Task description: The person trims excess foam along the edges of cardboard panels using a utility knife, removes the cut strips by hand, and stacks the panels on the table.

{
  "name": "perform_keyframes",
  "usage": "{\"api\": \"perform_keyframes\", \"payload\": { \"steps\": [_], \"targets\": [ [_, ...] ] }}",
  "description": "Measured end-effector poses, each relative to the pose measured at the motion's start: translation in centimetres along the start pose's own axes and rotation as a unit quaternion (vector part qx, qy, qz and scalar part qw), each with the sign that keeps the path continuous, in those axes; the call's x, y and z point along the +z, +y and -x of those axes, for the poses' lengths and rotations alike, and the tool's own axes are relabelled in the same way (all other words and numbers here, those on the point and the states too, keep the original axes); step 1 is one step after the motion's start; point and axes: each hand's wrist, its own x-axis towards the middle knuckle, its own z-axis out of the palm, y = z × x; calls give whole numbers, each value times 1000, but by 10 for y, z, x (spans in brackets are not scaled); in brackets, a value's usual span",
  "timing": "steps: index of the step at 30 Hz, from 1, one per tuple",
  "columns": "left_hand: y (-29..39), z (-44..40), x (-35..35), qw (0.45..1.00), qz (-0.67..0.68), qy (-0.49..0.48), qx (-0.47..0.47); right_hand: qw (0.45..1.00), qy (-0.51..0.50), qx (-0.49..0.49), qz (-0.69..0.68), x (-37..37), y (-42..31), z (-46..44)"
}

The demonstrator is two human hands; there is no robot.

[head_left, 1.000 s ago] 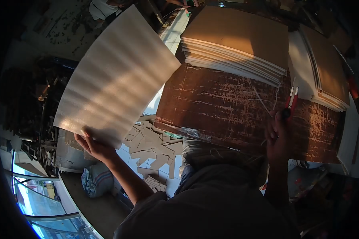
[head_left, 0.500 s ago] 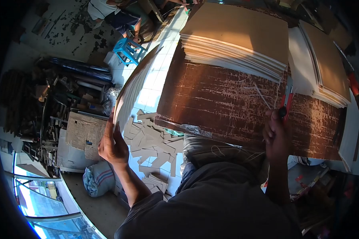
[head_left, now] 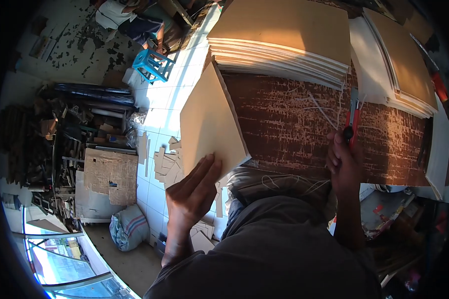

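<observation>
My left hand (head_left: 193, 192) grips the lower edge of a tan board (head_left: 209, 122), fingers flat on its face and thumb hidden. The board stands tilted at the table's left edge, its pale edge toward the right. In my right hand (head_left: 343, 162) is a red utility knife (head_left: 352, 122), closed in the fingers with its blade pointing away from me. Beneath the knife lies a scuffed brown tabletop (head_left: 284, 124), with thin white strips (head_left: 322, 109) near the blade. A stack of tan boards (head_left: 284, 30) rests on the table's far side.
Another stack of boards (head_left: 401, 55) lies at the far right. Cardboard offcuts (head_left: 168, 164) litter the tiled floor left of the table. Beyond are a blue stool (head_left: 152, 65) and a seated person (head_left: 134, 22). A white sack (head_left: 129, 226) and piled scrap stand at left.
My left hand has moved right with the board and turned it, so its tan face now shows instead of its edge. The right hand still holds the knife, nearly in place.
</observation>
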Motion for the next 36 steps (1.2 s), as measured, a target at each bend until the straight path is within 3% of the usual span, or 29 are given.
{"api": "perform_keyframes", "payload": {
  "steps": [8, 14, 21, 23, 29, 36],
  "targets": [
    [5, 4, 43, 996, -27, -68, 57, 999, -31, 19, 36, 2, 4, 4],
    [-7, -6, 65, 988, 25, -117, 99, 993, -47, -6, 110, 2, -2, 13],
    [-67, -85, 87, 992, 96, -58, 51, 982, -68, 7, 176, -4, -6, 20],
    [-107, -109, 103, 996, 14, -22, 81, 975, -73, -35, 209, -4, -1, 22],
    [-176, -137, 119, 990, -15, -76, -119, 969, -69, -12, 235, -10, -4, 34],
    [-176, -121, 109, 984, -72, -86, -141, 969, -78, 33, 233, -17, -5, 31]
  ]
}}
